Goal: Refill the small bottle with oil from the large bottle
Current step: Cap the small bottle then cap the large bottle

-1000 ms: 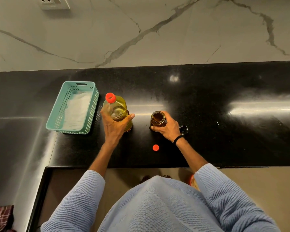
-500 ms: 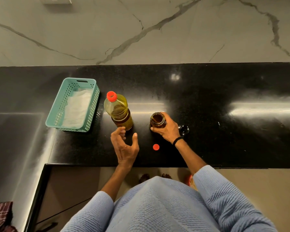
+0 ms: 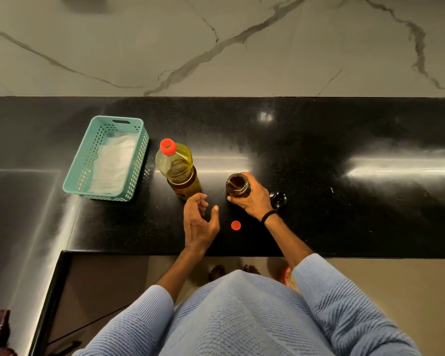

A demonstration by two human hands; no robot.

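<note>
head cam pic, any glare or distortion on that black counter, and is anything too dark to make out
Head view: bright streaks of glare cross the black counter, strongest at the right, with a small hotspot farther back. Head view: the wide lens bows the counter's edges. Head view: the dark lid beside the right hand nearly melts into the counter; the small bottle and the large bottle read clearly.

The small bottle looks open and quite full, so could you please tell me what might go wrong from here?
1. The small bottle is uncapped with dark oil near its rim; the right hand shifting it could slop oil onto the counter.
2. The left hand hovers empty beside the big bottle, which could be knocked.
3. The loose red cap lies near the counter's edge.
</note>
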